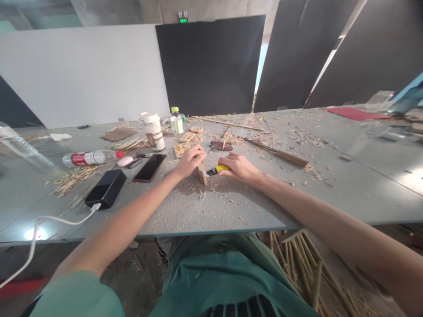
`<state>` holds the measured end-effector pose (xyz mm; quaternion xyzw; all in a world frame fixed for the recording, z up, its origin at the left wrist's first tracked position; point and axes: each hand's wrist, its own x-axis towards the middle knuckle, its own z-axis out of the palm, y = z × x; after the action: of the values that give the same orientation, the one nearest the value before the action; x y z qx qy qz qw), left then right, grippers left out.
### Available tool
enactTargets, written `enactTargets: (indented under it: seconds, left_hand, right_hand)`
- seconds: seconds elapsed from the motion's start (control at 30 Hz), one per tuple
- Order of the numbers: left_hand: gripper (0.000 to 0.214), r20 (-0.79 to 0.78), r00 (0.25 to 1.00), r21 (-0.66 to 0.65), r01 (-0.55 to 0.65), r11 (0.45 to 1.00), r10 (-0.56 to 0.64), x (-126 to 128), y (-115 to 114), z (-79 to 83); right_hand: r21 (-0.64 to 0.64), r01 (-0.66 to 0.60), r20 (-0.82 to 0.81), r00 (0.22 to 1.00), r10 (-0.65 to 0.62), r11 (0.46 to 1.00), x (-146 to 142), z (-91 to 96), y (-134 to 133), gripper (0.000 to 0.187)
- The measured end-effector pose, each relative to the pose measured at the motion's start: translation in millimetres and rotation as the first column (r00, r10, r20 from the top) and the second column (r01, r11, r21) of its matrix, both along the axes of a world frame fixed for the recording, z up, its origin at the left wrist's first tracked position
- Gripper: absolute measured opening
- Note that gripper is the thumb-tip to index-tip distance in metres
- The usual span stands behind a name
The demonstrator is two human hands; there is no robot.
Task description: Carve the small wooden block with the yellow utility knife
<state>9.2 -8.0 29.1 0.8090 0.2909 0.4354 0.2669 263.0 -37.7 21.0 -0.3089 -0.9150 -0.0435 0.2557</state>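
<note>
A small wooden block stands on edge on the table in front of me, with my left hand closed on its upper end. In my right hand is a yellow utility knife, its blade pointing left. The blade tip meets the near right edge of the block, or lies very close to it. Pale wood shavings are scattered beneath and around both hands. Just beyond my left hand lies a light carved wooden piece.
Left of my hands are a phone, a black power bank with a white cable, a paper cup and a lying bottle. A wooden-handled tool lies to the right. The table's front edge is close to my body.
</note>
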Motion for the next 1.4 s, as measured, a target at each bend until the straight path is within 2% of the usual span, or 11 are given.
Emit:
enactTargets:
  seconds: [0.2,0.5,0.7,1.0,1.1,1.23,1.3,1.4]
  left_hand:
    - [0.044,-0.007,1.000,0.010,-0.001,1.000,0.001,0,-1,-0.1]
    - [0.044,-0.005,1.000,0.013,-0.004,1.000,0.004,0,-2,0.1]
    - [0.044,-0.017,1.000,0.021,0.003,1.000,-0.002,-1,-1,0.7]
    - [0.042,-0.023,0.999,0.044,0.044,0.998,-0.043,-2,-1,-0.7]
    - [0.041,-0.023,0.998,0.045,0.052,0.998,-0.051,-2,-1,-0.2]
    - [0.042,-0.028,0.998,0.053,0.052,0.997,-0.051,-1,0,0.0]
    - [0.044,-0.041,0.998,0.062,0.059,0.996,-0.057,-1,2,-0.5]
    - [0.044,-0.060,0.996,0.073,0.065,0.995,-0.061,-1,3,-1.6]
  right_hand:
    - [0.070,-0.066,0.075,0.995,0.061,0.995,0,6.3,1,0.071]
    - [0.118,-0.073,0.135,0.989,0.057,0.990,-3,7.3,-1,0.067]
    - [0.148,-0.038,0.138,0.990,0.018,0.988,-6,8.3,-4,0.068]
    - [0.227,0.078,0.135,0.985,-0.110,0.971,-6,11.9,-14,0.067]
    - [0.226,0.148,0.073,0.983,-0.168,0.963,-6,11.1,-15,0.066]
    - [0.170,0.149,-0.021,0.989,-0.147,0.974,-7,6.9,-13,0.061]
    - [0.138,0.231,-0.137,0.968,-0.212,0.963,-4,5.2,-9,0.058]
    - [0.119,0.413,-0.327,0.875,-0.357,0.903,7,6.1,-3,0.057]
